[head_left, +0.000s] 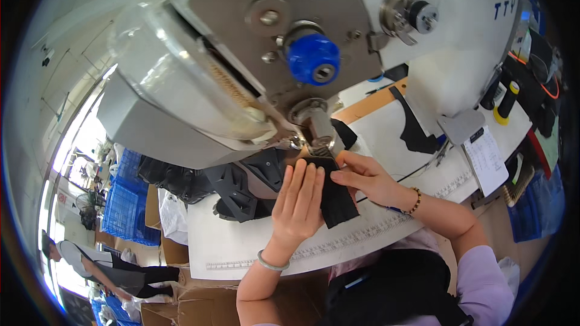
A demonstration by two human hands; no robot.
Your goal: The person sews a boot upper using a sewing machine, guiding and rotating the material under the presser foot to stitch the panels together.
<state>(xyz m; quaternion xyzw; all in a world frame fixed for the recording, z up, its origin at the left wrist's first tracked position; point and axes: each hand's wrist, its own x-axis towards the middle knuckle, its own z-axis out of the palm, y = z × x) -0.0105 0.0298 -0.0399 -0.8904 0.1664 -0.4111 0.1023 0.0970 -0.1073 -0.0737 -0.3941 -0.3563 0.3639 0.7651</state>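
A black fabric piece (338, 203) lies under the needle area of a large white sewing machine (241, 102). My left hand (298, 201) rests flat on the fabric's left part, its fingers stretched toward the presser foot. On the right edge of the same piece, my right hand (370, 176) pinches the fabric between thumb and fingers. Left of my left hand, dark moulded pieces (235, 190) are bunched on the white table (241, 253). The needle tip is too small to make out.
A blue knob (314, 59) sticks out from the machine head. Farther right are a black cut piece (415, 127), a thread cone (506, 102) and a paper sheet (485, 160). Blue crates (130, 199) and cardboard boxes (208, 305) stand left and below; a person (90, 262) is at far left.
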